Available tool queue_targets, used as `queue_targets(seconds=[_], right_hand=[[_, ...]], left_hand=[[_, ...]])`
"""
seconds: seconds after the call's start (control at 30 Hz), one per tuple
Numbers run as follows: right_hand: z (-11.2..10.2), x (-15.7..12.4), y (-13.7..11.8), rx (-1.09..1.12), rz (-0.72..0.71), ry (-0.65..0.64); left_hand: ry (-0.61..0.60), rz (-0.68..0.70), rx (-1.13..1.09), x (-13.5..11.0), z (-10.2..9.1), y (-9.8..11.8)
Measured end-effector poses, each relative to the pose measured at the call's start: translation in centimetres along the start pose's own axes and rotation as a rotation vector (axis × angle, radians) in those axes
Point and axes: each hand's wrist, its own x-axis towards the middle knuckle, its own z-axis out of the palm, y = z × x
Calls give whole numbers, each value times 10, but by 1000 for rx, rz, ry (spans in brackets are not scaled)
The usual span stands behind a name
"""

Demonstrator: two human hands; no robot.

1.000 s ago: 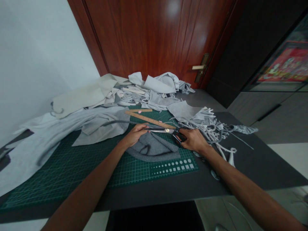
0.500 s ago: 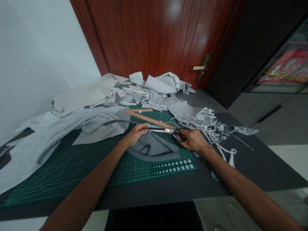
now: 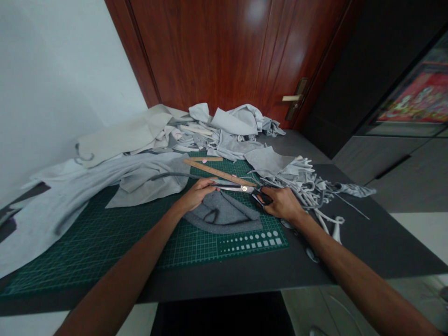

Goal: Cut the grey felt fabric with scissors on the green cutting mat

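Note:
My right hand (image 3: 282, 201) is closed round the black handles of a pair of scissors (image 3: 244, 189), whose blades point left and look slightly parted. At the blade tips, my left hand (image 3: 198, 193) pinches the edge of a dark grey fabric piece (image 3: 227, 212). That piece has a curved lower edge and lies on the green cutting mat (image 3: 140, 238). A thin dark grey strip (image 3: 175, 175) runs left from near my left fingers. Just behind the scissors lies a wooden ruler (image 3: 220, 171); whether the blades touch the fabric is hard to see.
Light grey cloth (image 3: 147, 179) spreads over the mat's left side. A heap of scraps (image 3: 231, 140) lies at the back against the door (image 3: 217, 56). More cut strips (image 3: 308, 186) are piled to the right on the dark table (image 3: 364, 238). A second wooden ruler (image 3: 210, 159) lies behind the first.
The scissor blades appear slightly further apart than before. Both hands stay in nearly the same place, and the view has shifted a little.

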Motion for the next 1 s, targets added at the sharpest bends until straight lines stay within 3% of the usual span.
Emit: queue_targets(seconds=[0.43, 0.83, 1.0], right_hand=[[5, -1, 4, 24, -27, 27], [4, 1, 2, 6, -16, 40], [6, 0, 2, 19, -5, 42]], left_hand=[[-19, 49, -13, 0, 1, 0], [-47, -42, -28, -2, 1, 6], [-82, 1, 26, -3, 2, 9]])
